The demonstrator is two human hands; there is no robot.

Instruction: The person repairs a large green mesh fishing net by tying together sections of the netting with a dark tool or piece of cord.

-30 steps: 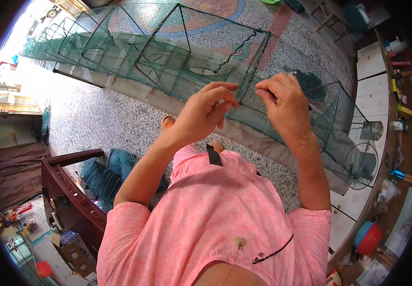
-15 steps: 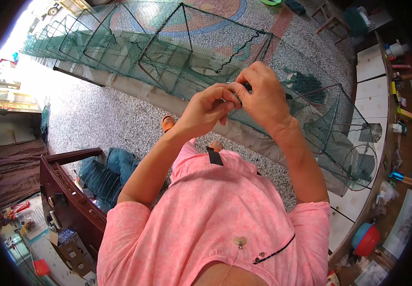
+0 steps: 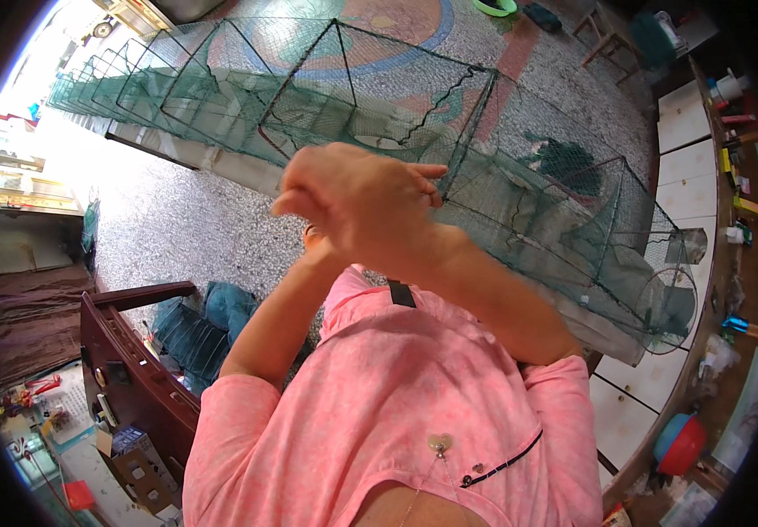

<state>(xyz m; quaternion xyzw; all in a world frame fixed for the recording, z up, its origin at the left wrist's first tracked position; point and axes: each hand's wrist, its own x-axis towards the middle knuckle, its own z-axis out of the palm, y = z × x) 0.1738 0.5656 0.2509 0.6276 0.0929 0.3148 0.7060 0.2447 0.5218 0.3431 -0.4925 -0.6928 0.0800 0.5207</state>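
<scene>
Both hands are raised in front of my chest, one across the other. My right hand lies on top with its back to the camera and its fingers curled to the left. My left hand is mostly hidden behind it; only straight fingertips stick out to the right. Whether either hand holds anything is hidden. Just beyond them a long green net cage on dark wire frames stretches across the speckled floor from upper left to right.
A dark wooden bench stands at the lower left, beside a heap of folded green net. White cabinets with bottles line the right side. A small fan and a red and blue bowl are near them.
My hands were apart, fingertips pinching together. They have since closed up, and the right hand has swung left across the left hand and nearer the camera.
</scene>
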